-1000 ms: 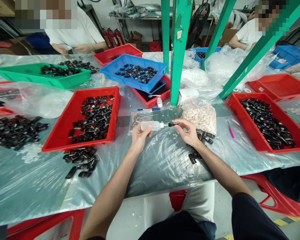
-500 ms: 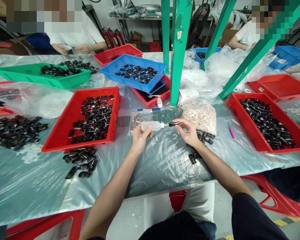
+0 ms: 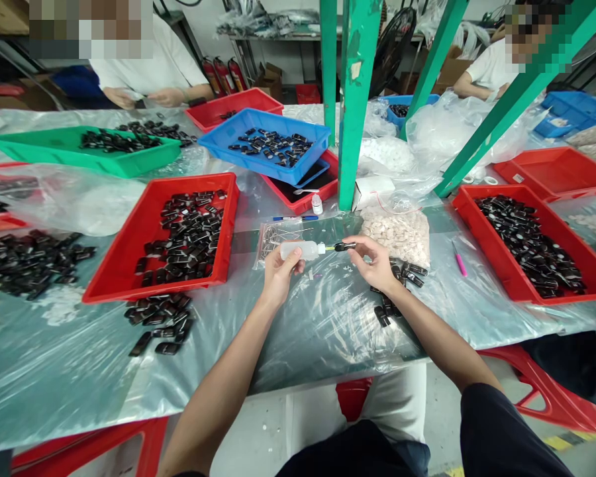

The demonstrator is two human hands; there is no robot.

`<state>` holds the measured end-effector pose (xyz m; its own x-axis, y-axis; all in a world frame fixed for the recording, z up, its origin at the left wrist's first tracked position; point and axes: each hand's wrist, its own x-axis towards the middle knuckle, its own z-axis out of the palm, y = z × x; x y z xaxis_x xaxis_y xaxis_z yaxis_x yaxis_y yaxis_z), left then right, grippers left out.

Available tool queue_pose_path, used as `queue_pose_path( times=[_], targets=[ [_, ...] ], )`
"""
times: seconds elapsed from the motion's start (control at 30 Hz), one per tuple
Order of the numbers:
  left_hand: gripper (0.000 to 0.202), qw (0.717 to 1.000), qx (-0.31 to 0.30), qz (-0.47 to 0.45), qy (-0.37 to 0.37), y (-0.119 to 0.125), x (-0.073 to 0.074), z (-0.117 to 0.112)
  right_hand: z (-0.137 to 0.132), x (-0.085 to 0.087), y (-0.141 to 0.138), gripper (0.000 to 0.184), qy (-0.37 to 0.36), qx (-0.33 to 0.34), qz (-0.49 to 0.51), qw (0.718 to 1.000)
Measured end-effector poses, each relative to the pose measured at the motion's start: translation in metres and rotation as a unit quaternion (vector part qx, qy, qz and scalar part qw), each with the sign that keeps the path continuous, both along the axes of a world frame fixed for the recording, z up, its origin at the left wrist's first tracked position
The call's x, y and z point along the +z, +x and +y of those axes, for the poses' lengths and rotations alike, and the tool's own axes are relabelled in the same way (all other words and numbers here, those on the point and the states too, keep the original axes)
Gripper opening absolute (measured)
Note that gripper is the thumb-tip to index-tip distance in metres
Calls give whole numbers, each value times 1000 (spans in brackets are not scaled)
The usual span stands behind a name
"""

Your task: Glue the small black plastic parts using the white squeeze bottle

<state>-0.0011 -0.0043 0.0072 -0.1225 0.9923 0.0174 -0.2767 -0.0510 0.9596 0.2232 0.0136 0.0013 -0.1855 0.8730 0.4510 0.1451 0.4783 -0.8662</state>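
My left hand is closed around a translucent squeeze bottle, which lies sideways with its thin nozzle pointing right. Between the fingertips of my right hand is a small glossy black piece. The nozzle tip meets the near end of that piece; whether it touches or goes in, I cannot tell. Beneath my right wrist lie several loose black pieces. Just behind that hand rests a clear bag of small beige parts. A zip bag of thin metal pins sits behind my left hand.
Red trays of black pieces stand to the left and right. A green post rises from the table ahead. A pink-handled tool, a blue pen and a small white bottle lie around. Two co-workers sit across the table.
Almost nothing differs. The squeeze bottle in my left hand has shifted very slightly to the left; my right hand and its black piece stay in place.
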Motion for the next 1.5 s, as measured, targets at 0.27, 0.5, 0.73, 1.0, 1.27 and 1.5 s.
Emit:
queue_pose_path(
  times=[0.27,0.5,0.73,1.0,1.27,1.5],
  targets=[
    [48,1000,0,-4,-5,1,0,0,1,-1,0,21,-4,2,-8,1000],
    [46,1000,21,-14,-18,3,-1,2,6,-2,1,26,-58,-29,14,998],
    [48,997,-74,-26,1,4,-3,-1,16,-9,1,38,-93,-50,81,991],
    [45,937,-292,183,61,16,-6,-18,19,-12,3,38,-107,-46,87,989],
    [39,870,-370,319,75,27,-18,-28,16,-11,2,26,-100,-20,52,993],
    [36,852,-356,371,102,19,-9,-23,16,-8,1,26,-119,-4,53,991]
  ],
)
